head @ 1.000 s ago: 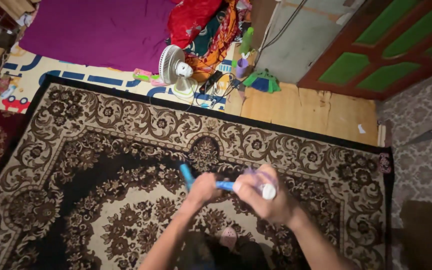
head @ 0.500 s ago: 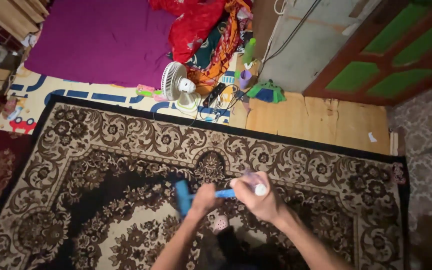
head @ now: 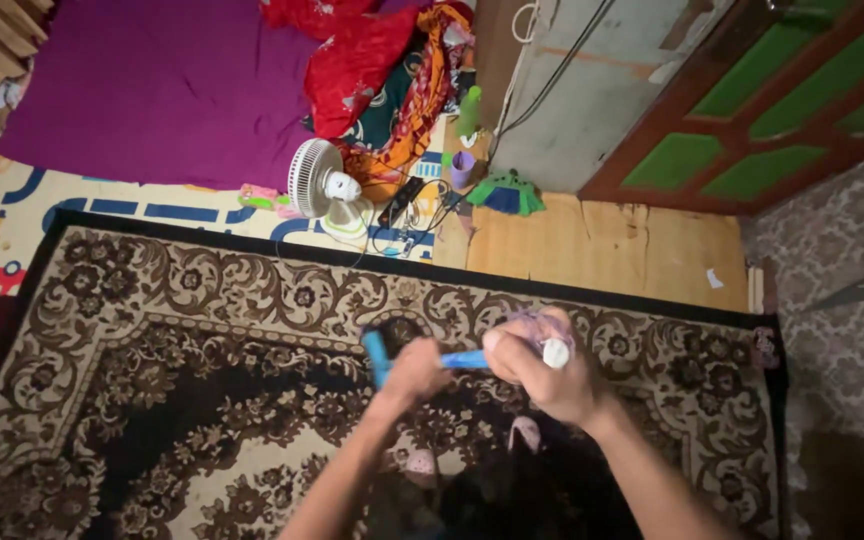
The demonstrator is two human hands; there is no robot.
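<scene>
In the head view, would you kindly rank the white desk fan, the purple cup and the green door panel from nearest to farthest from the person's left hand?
Measured from the left hand:
1. White desk fan, straight beyond the hand, on the play mat past the carpet's edge.
2. Purple cup, a little farther, up and to the right by the wall.
3. Green door panel, farthest, off to the far right.

Under you lies a brown and cream patterned carpet (head: 202, 330) with a black border, spread over a wooden floor (head: 612, 240) whose bare boards show along its far edge. Beyond that edge a play mat (head: 102, 195) with blue and red shapes lies on the floor, and on it you see a small white fan (head: 317, 185), a tangle of black cables (head: 407, 215), a purple cup (head: 462, 168), a green bottle (head: 469, 110) and a green dustpan (head: 507, 190). A purple mattress (head: 152, 80) lies at the far side, with red and orange cloth (head: 372, 60) heaped on its right end.
</scene>
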